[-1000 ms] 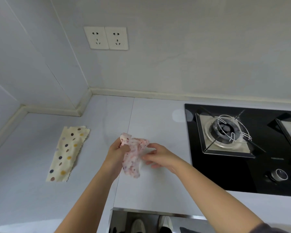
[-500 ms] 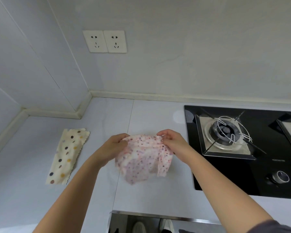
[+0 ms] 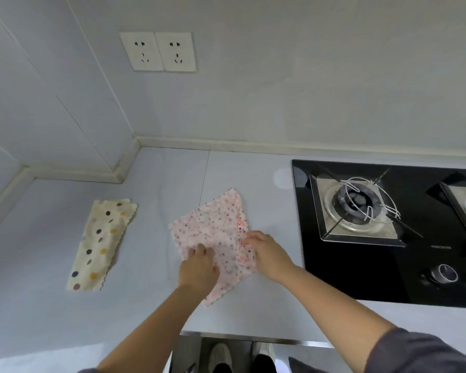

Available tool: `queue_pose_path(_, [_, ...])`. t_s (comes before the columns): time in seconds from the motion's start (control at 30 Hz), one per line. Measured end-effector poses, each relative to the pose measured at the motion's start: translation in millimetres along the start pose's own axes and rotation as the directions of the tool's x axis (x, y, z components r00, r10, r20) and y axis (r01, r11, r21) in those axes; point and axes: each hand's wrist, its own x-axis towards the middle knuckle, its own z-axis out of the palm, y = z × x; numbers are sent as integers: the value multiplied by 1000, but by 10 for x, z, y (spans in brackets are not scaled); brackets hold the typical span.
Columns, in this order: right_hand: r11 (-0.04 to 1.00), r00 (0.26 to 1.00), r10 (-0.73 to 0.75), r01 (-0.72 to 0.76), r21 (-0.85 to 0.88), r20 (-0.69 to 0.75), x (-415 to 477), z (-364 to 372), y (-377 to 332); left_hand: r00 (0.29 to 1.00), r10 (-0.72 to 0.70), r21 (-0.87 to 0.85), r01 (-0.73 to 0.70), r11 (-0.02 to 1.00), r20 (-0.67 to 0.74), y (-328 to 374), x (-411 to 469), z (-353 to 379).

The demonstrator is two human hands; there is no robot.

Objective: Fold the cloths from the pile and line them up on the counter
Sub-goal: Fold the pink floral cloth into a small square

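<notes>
Pink speckled cloth askew on grey table; left hand fingers curled into it, right hand pinching its turned edge. Risk: fabric drags, fold lands crooked.

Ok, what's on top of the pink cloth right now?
Both hands touch the cloth: left hand on its near-left part, right hand on its folded right edge. Whether they pinch or press is unclear. The counter beneath is covered.
</notes>
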Motion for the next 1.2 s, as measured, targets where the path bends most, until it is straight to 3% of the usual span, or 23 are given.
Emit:
queue_pose_path(0.07, [971,990,-102,121,-206,102,27,6,-8,999,32,42,-33,999,35,-5,-48,102])
queue_pose_path(0.17, [899,971,-132,202,-387,200,119,-64,-36,990,63,111,-77,991,123,-83,-19,137])
queue_pose_path(0.3, [893,963,-98,196,-405,250,238,-121,42,979,118,210,-152,966,169,-287,81,81])
queue_pose_path(0.4, [926,946,-33,150,-346,321,249,-142,76,973,128,189,-165,968,190,-408,86,50])
queue_pose_path(0.63, [766,962,-196,271,-583,189,171,16,-80,969,137,180,-175,968,204,-404,53,60])
queue_pose_path(0.77, [669,942,-297,322,-670,156,119,88,-56,988,146,139,-153,978,54,-356,-19,69])
queue_pose_path(0.87, [737,925,-345,370,-565,156,116,119,-38,972,222,110,-213,971,-78,-319,-84,129])
queue_pose_path(1.0, [738,925,-377,332,-587,49,149,58,-66,955,252,52,-247,968,-158,-364,-134,207])
queue_pose_path(1.1, [894,958,-286,265,-360,-5,59,-3,24,941,271,47,-267,962,-204,-423,-174,221])
queue_pose_path(1.2, [985,957,-170,162,-52,-235,-58,-43,258,934,255,67,-246,967,-251,-421,-205,234])
